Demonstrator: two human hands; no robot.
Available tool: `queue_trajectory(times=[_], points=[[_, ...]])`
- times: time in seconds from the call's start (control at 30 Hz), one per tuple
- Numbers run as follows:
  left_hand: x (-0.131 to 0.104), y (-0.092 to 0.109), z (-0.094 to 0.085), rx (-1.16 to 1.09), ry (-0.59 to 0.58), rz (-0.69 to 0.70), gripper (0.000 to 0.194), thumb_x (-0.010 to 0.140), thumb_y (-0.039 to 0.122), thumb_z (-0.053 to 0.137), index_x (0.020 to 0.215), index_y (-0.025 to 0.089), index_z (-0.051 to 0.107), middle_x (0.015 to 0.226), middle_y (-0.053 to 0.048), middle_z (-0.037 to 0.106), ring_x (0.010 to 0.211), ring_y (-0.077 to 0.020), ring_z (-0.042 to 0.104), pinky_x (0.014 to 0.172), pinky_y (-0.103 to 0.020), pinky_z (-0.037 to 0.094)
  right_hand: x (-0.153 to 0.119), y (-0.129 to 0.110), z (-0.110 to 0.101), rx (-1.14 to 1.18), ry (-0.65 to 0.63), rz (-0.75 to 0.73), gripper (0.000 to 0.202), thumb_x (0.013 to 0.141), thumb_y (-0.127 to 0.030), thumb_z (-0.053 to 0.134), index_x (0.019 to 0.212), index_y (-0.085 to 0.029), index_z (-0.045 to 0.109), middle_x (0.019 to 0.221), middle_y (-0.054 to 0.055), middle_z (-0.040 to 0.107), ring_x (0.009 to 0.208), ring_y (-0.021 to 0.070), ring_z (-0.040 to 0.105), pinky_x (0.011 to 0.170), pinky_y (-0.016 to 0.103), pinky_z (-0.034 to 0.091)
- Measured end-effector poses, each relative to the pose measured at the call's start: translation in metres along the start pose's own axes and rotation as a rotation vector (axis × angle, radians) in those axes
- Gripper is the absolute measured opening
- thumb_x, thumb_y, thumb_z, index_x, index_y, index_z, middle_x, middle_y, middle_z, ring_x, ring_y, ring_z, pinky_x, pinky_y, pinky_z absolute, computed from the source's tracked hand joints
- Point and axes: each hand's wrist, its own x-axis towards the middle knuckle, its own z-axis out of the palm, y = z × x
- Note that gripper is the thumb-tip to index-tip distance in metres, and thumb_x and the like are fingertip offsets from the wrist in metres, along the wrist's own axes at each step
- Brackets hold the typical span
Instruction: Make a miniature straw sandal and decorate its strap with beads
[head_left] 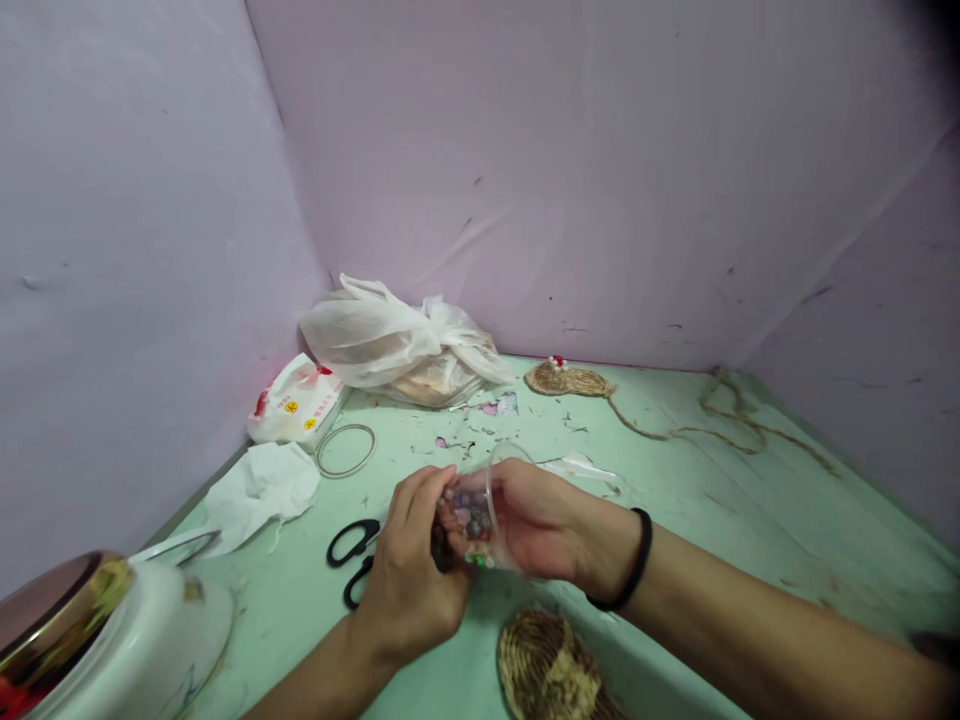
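Note:
A clear plastic cup (pixel 491 505) is tilted on its side between my two hands, with small purple, pink, grey and green beads (pixel 470 512) inside. My right hand (pixel 536 515) is wrapped round the cup from the right. On the left, my left hand (pixel 412 560) is curled at the cup's other end, touching it; something dark shows under its fingers. Below the hands lies a coiled woven rope piece (pixel 544 660), cut off by the bottom edge. Black-handled scissors (pixel 352 548) lie just left of my left hand, partly hidden by it.
At the back stand a tied white plastic bag (pixel 397 345) and a tissue pack (pixel 296 405). A metal ring (pixel 346 451) and crumpled tissue (pixel 262 490) lie left. A white pot (pixel 165 640) fills the lower left. A woven sole (pixel 566 380) with trailing rope (pixel 701 432) lies behind.

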Motion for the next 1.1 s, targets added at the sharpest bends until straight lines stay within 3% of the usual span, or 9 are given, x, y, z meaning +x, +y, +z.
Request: queue_trajectory(times=[0.33, 0.63, 0.9, 1.1], points=[[0.001, -0.005, 0.001, -0.013, 0.004, -0.042, 0.061, 0.071, 0.016, 0.060, 0.127, 0.019, 0.036, 0.123, -0.013, 0.045, 0.115, -0.0285, 0.046, 0.096, -0.047, 0.042, -0.018, -0.011, 0.011, 0.142, 0.222, 0.069, 0.028, 0.088, -0.010, 0.035, 0.068, -0.013, 0.054, 0.057, 0.001, 0.053, 0.050, 0.0099, 0.052, 0.054, 0.021, 0.046], [0.003, -0.009, 0.000, -0.054, 0.013, -0.137, 0.068, 0.066, 0.017, 0.065, 0.126, 0.021, 0.036, 0.124, -0.013, 0.047, 0.114, -0.0312, 0.047, 0.094, -0.052, 0.042, -0.024, -0.021, 0.008, 0.201, 0.143, -0.093, 0.027, 0.088, -0.006, 0.037, 0.068, -0.012, 0.055, 0.065, 0.003, 0.055, 0.060, 0.0111, 0.057, 0.063, 0.023, 0.051], [0.003, -0.008, -0.002, -0.090, 0.002, -0.152, 0.064, 0.067, 0.015, 0.062, 0.125, 0.020, 0.037, 0.123, -0.013, 0.048, 0.113, -0.0301, 0.048, 0.094, -0.051, 0.042, -0.027, -0.021, 0.010, 0.176, 0.121, -0.072, 0.027, 0.089, -0.008, 0.035, 0.074, -0.009, 0.058, 0.065, 0.006, 0.057, 0.060, 0.0131, 0.059, 0.060, 0.023, 0.050], [0.001, -0.007, -0.003, -0.061, 0.030, -0.135, 0.063, 0.066, 0.021, 0.066, 0.123, 0.018, 0.039, 0.122, -0.015, 0.049, 0.112, -0.0325, 0.050, 0.091, -0.052, 0.044, -0.035, -0.020, 0.016, 0.060, 0.192, -0.085, 0.023, 0.085, -0.004, 0.038, 0.077, -0.007, 0.060, 0.068, 0.006, 0.058, 0.060, 0.0120, 0.056, 0.062, 0.023, 0.047]])
